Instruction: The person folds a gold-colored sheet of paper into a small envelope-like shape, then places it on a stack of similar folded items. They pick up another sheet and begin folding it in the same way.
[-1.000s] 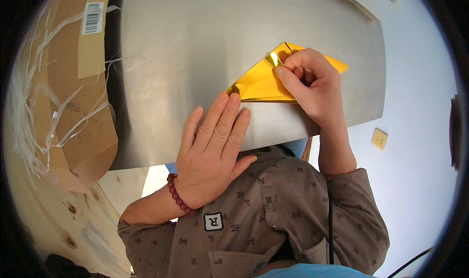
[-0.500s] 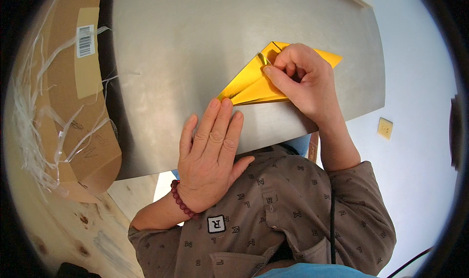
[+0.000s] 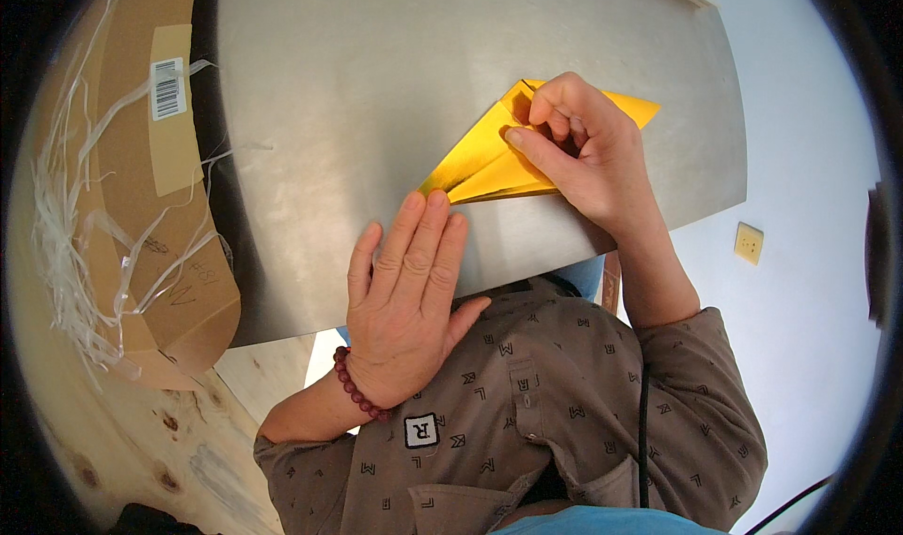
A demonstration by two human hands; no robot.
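A shiny gold sheet of paper (image 3: 484, 154), folded into a long pointed shape, lies on the metal table. My left hand (image 3: 404, 271) is open and flat, its fingers stretched out and the tips pressing on the paper's left point. Over the paper's upper middle, my right hand (image 3: 593, 159) is curled. Its thumb tip rests at the edge of a folded flap, with the bent index finger just above. The curled fingers partly hide how they grip the flap. The paper's right point shows beyond this hand.
The grey metal table (image 3: 339, 83) spreads under the paper. On the left stands a brown cardboard box (image 3: 188, 281) with loose strands of white plastic string (image 3: 71, 262). A wall socket (image 3: 749, 243) is on the white wall at right.
My right thumb and fingers have shifted slightly at the flap, whose raised edge now sits flatter. The left hand stays on the paper's point. The whole view has moved a little.
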